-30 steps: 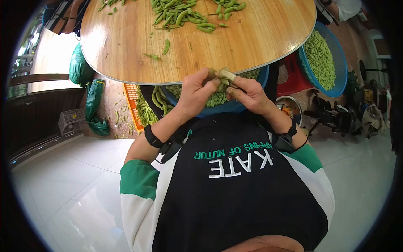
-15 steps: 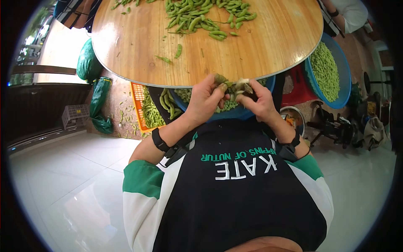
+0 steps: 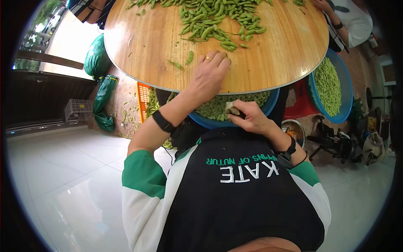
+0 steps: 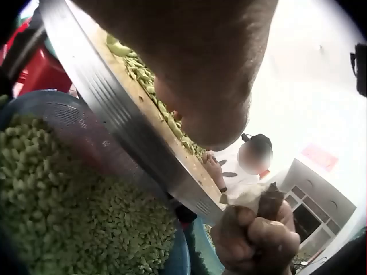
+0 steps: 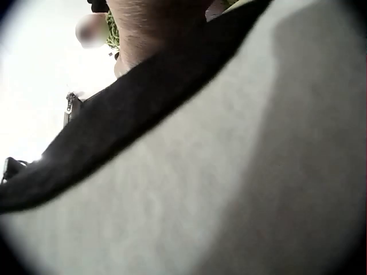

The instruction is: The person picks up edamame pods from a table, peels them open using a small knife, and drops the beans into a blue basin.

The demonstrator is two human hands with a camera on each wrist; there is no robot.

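Note:
My left hand [image 3: 212, 75] reaches over the near edge of the round wooden table [image 3: 289, 50], fingers bent loosely downward. Just ahead of it lie loose green bean pods [image 3: 228, 45], with a larger pod pile [image 3: 205, 23] beyond. My right hand [image 3: 252, 117] pinches a small pale-and-brown piece [image 3: 229, 108] between thumb and fingers; I cannot tell what it is. Below both hands, a blue tub [image 3: 201, 122] holds shelled green beans [image 3: 210, 112]. The left wrist view also shows the right fingers [image 4: 269, 235] curled under the pale piece [image 4: 249, 196].
Right of the table stands a blue basket [image 3: 345, 73] of shelled beans, near a red stool [image 3: 300, 111]. At left are an orange crate [image 3: 142, 94] of pods and green bags [image 3: 95, 59]. Another person's arm [image 3: 338, 25] rests at the table's far right.
Both hands were together over the tub. The left hand has since parted from the right and moved forward onto the table; the right stays over the tub with the pale piece.

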